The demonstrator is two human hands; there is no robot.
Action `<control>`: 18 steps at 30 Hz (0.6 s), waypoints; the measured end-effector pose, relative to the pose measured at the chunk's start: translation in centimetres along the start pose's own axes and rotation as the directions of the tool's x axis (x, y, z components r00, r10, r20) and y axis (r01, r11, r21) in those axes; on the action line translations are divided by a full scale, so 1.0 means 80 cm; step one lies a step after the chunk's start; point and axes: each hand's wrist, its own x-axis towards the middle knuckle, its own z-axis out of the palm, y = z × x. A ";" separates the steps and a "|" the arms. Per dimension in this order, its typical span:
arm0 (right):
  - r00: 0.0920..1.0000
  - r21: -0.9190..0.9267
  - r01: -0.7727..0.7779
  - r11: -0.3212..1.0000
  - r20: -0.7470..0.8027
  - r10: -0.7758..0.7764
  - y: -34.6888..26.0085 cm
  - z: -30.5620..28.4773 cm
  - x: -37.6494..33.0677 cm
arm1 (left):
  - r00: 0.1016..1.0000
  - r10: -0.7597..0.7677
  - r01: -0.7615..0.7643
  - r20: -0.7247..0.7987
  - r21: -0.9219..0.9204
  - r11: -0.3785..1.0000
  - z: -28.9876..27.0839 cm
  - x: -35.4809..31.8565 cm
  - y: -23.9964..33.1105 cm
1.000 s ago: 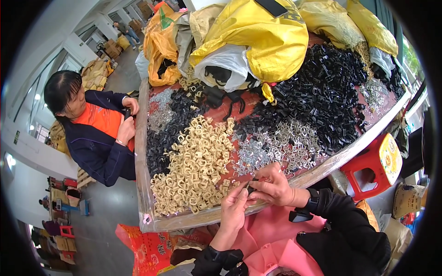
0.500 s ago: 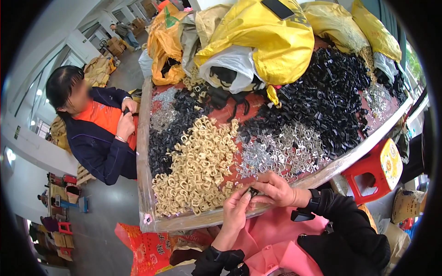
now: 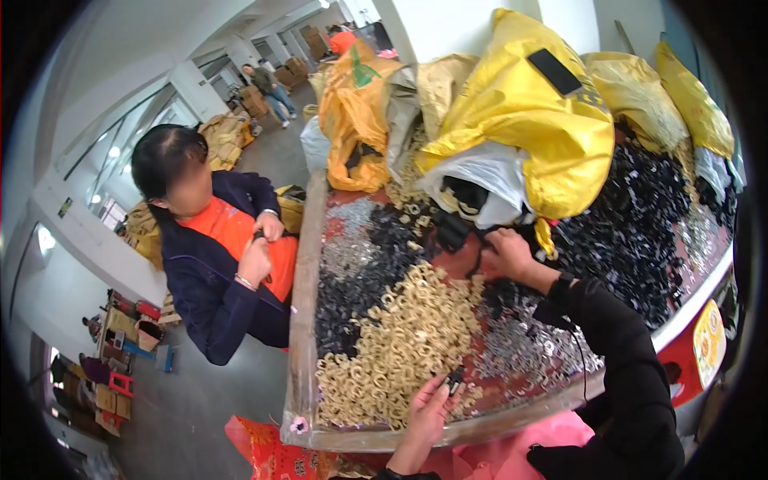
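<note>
Sorting table [image 3: 302, 336] heaped with small parts. The left hand [image 3: 428, 412], at the near edge, pinches a small black part [image 3: 455, 378] between its fingertips beside the pile of cream rings [image 3: 400, 344]. The right hand [image 3: 509, 254] reaches far across, fingers curled down among black parts [image 3: 640, 224] below a yellow sack [image 3: 520, 120]; its grip cannot be told. A co-worker [image 3: 216, 248] stands at left.
</note>
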 end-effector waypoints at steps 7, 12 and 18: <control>0.952 -0.211 -0.230 0.950 0.155 0.264 0.029 0.069 0.052 | 0.999 0.010 -0.008 -0.052 0.031 0.999 -0.018 0.007 0.018; 0.995 0.093 -0.098 0.991 0.010 0.097 0.021 0.031 0.022 | 0.999 0.031 -0.030 -0.009 0.063 0.998 -0.019 0.000 0.024; 0.994 0.331 -0.016 0.944 0.106 -0.021 -0.040 -0.085 -0.033 | 0.994 0.100 -0.098 -0.043 0.034 0.995 0.002 -0.018 0.043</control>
